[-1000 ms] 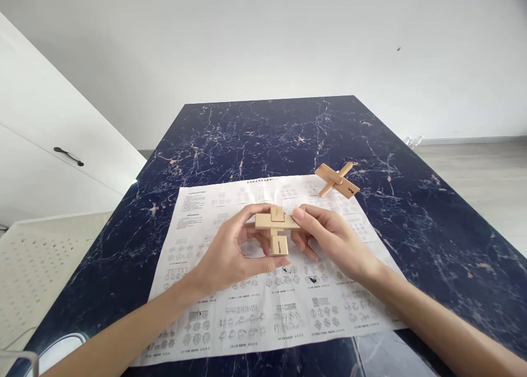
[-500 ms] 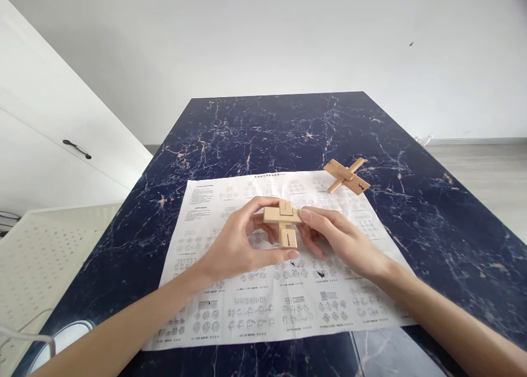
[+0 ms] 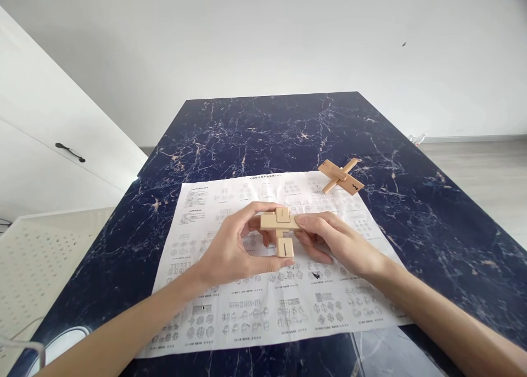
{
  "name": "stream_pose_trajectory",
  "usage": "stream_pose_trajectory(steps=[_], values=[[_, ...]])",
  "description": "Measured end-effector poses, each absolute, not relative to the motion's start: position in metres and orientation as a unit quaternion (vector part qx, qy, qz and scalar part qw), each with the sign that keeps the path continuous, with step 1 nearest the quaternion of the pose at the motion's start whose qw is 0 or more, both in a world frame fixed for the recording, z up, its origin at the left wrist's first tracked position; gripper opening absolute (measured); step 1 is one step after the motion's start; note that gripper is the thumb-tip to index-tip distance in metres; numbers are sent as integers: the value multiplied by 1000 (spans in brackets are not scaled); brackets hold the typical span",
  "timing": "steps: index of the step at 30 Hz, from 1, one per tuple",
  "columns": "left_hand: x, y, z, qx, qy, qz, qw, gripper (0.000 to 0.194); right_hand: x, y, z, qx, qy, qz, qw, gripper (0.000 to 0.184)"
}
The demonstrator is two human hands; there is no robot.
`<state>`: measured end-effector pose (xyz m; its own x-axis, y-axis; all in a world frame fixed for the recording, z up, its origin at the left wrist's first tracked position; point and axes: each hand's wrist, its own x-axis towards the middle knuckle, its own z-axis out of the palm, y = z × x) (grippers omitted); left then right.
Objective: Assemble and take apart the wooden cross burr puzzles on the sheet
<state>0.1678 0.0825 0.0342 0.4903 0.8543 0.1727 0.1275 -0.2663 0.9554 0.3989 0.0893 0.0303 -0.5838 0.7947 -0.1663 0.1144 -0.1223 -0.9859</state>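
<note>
Blocks [image 3: 269, 222] at frame centre, being gripped by left hand [image 3: 228, 248] and right hand [image 3: 349, 244], are apparently being fitted, careful alignment being needed.

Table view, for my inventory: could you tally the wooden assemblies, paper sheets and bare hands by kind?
Wooden assemblies: 2 (held assembly, cross)
Paper sheets: 1 (printed sheet)
Bare hands: 2 (left hand, right hand)
Total: 5
</note>
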Motion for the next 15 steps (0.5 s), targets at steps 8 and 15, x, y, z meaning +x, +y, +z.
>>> stream_pose_trajectory(steps=[8,15], values=[[167,83,32,708,351,369,489,65,399,89,27,-365,-598,664,263,54],[166,84,33,702,362,364,493,63,398,89,23,-357,-582,672,288,55]])
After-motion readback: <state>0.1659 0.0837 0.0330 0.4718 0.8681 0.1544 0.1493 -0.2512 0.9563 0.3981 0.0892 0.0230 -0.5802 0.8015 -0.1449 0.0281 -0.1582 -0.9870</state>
